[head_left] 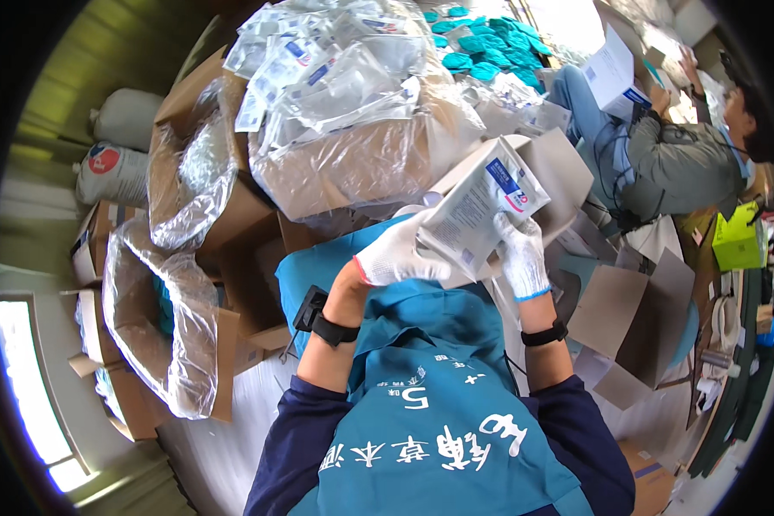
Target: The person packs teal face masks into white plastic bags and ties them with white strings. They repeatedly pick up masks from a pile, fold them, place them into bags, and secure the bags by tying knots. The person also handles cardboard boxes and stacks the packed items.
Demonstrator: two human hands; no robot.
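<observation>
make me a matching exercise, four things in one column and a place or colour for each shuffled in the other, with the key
Things
1. printed white packet
2. heap of clear packets
3. apron
4. pale sack with a red-and-blue mark

Places and colours
A. teal
B. at the far left of the view
C. held between left hand and right hand
D. at the top of a plastic-draped carton

Right pairs: 1-C, 2-D, 3-A, 4-B
</observation>
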